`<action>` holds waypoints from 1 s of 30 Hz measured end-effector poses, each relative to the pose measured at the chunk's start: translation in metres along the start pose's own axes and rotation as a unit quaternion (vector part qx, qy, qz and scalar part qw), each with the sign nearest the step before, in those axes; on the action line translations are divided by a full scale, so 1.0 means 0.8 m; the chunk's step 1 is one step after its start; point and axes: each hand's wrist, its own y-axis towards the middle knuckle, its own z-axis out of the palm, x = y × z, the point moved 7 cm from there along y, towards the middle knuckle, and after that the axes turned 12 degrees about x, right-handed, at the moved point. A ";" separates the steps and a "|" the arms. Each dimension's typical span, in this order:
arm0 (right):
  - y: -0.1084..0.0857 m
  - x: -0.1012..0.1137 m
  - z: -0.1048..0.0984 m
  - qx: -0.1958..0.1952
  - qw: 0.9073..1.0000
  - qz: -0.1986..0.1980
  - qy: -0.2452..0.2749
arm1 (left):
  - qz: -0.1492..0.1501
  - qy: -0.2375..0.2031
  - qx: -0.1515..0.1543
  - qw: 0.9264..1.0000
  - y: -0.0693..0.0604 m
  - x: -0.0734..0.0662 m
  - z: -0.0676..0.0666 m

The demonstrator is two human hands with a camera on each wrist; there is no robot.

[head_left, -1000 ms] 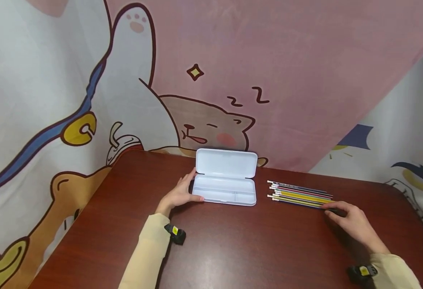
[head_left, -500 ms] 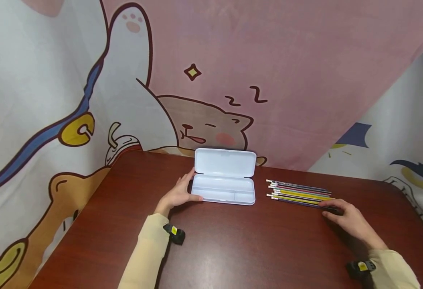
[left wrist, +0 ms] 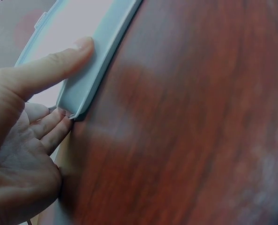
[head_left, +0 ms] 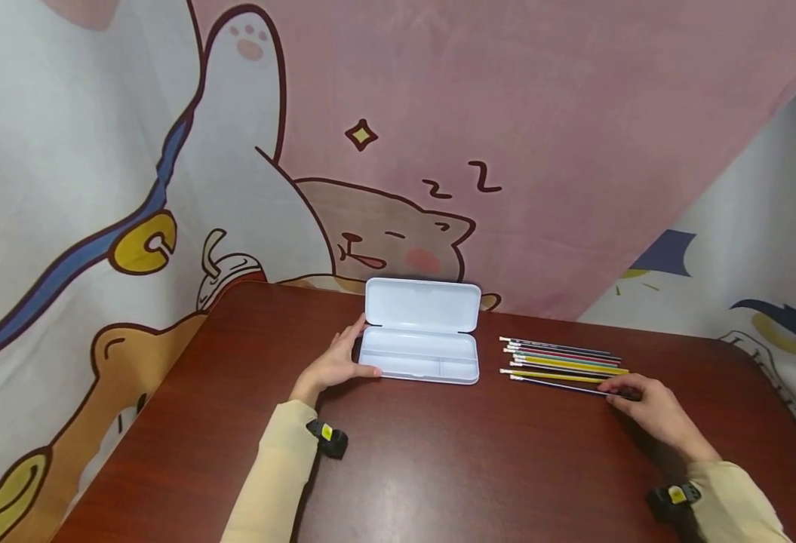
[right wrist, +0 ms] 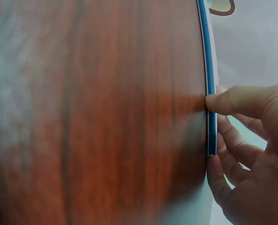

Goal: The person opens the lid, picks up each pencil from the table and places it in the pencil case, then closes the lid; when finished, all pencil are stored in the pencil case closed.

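Observation:
A white pencil case [head_left: 421,305] stands with its lid up near the back edge of the table, its compartments bare. My left hand [head_left: 333,367] holds its left end, the thumb [left wrist: 66,63] on the front rim and the fingers around the side. To the right, my right hand [head_left: 659,411] pinches the right end of a dark blue pencil [right wrist: 212,133] between thumb and fingers. In the head view this pencil [head_left: 554,385] lies nearest me, its white eraser end pointing left. Several other pencils [head_left: 567,363], yellow, red and dark, lie side by side just behind it.
The dark reddish-brown table [head_left: 452,460] runs back to a hanging cloth [head_left: 574,151] printed with cartoon animals. That cloth stands close behind the case. Black wrist cameras [head_left: 330,439] sit at both cuffs.
My right hand has drawn the blue pencil slightly toward me, and a gap now shows at its right end beside the other pencils. The left hand stays on the case.

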 end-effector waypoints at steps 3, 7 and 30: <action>-0.001 0.000 0.000 0.002 1.000 0.004 -0.003 | 0.002 -0.002 0.000 1.000 0.000 -0.002 0.000; -0.005 0.004 0.000 -0.001 1.000 0.006 0.003 | 0.001 -0.006 0.003 1.000 0.000 -0.005 0.000; 0.006 0.052 0.011 -0.026 0.998 -0.033 0.053 | -0.001 0.018 0.014 1.000 -0.002 -0.001 0.003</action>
